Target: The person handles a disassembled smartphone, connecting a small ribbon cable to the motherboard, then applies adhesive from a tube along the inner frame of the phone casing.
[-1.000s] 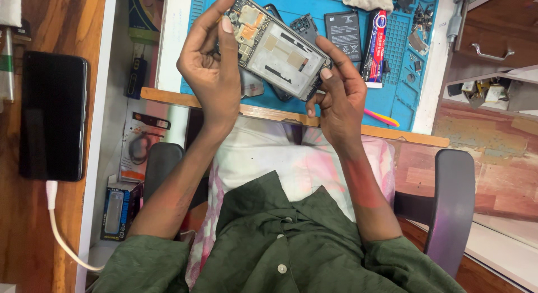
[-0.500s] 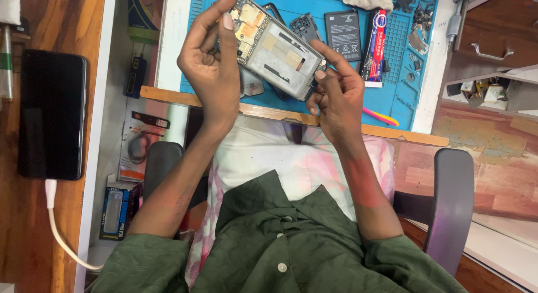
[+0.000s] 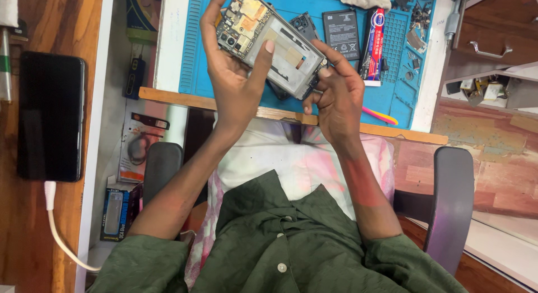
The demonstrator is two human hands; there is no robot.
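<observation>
Grey, back off, circuit side up: opened phone held above the blue mat, long axis slanting from upper left down to lower right, left hand clamped round the camera end, right hand pinching the lower corner. Black battery flat on the mat beside an upright red-and-white tube; blue box low at left. Held higher than half a second ago, same slant.

The mat on the table is blue. The opened phone is grey inside, with yellow-brown patches and a dark board. The battery is black, and the tube beside it is red, white and blue. The shirt is dark green with a pale button. The cloth on the lap is white with pink marks. The other phone is black, its cable white.
</observation>
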